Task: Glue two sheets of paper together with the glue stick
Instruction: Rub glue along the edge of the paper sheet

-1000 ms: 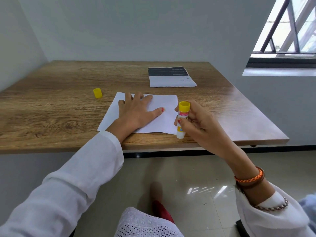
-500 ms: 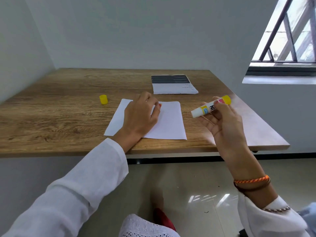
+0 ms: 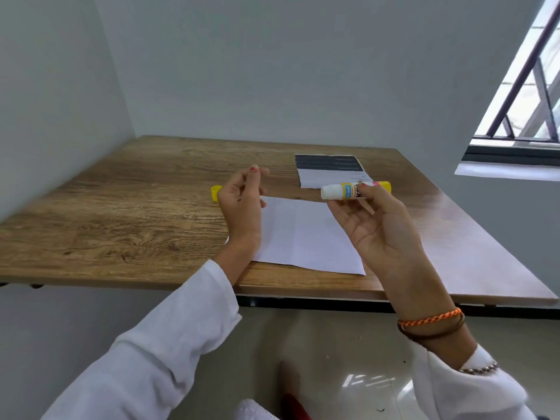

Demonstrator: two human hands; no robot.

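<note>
A white sheet of paper [image 3: 306, 234] lies flat near the wooden table's [image 3: 136, 213] front edge. My right hand [image 3: 375, 225] holds the uncapped glue stick [image 3: 348, 190] sideways above the sheet's far right corner, pinched between thumb and fingers, its white tip pointing left. My left hand [image 3: 242, 201] hovers raised over the sheet's left side with fingers loosely curled, holding nothing. The yellow cap [image 3: 215, 193] lies on the table just left of that hand. A second sheet [image 3: 330, 171], dark on its far half, lies farther back.
Grey walls close the table in at the left and back. A barred window [image 3: 527, 95] with a white sill is at the right. Tiled floor [image 3: 333, 359] shows below the table's front edge.
My left hand has lifted off the white sheet and now hovers above it. My right hand turned the glue stick from upright to sideways and raised it. The camera tilted upward.
</note>
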